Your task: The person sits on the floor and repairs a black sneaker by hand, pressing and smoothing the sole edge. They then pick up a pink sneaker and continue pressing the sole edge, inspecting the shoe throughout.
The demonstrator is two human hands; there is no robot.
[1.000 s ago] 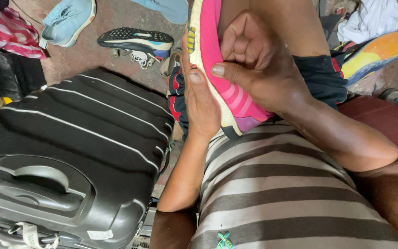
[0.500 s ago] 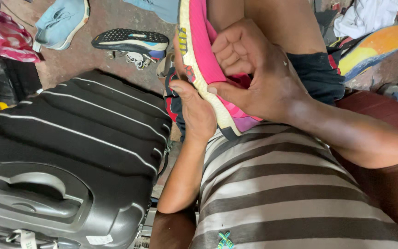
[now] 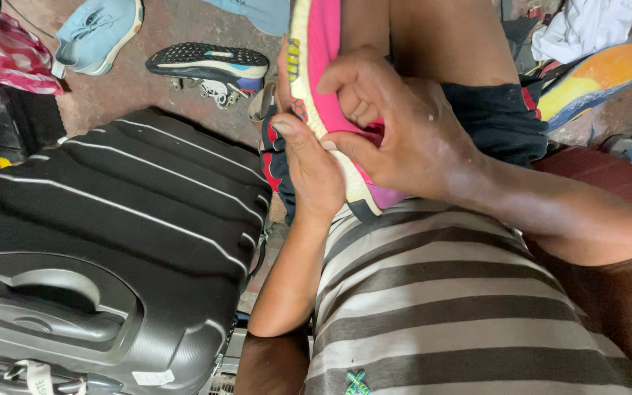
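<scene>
A pink sports shoe [image 3: 314, 66] with a cream sole edge and yellow marks rests sole-side against my lap, over my dark shorts [image 3: 499, 121]. My left hand [image 3: 309, 172] grips it from the left side, thumb along the sole edge. My right hand [image 3: 396, 128] is clamped over the pink upper, with the fingers curled into the shoe's opening. My striped shirt [image 3: 440, 292] fills the lower middle of the view.
A black hard-shell suitcase [image 3: 111, 241] lies close on the left. Behind it on the floor lie a dark sneaker on its side [image 3: 210, 64], a light blue shoe [image 3: 100, 33] and a red-striped cloth [image 3: 1, 51]. An orange-yellow shoe sole [image 3: 597, 77] lies at the right.
The pink shoe has been drawn slightly down and closer to my body. My right fingers have dug deeper into its opening, and my left hand has slid along the sole edge.
</scene>
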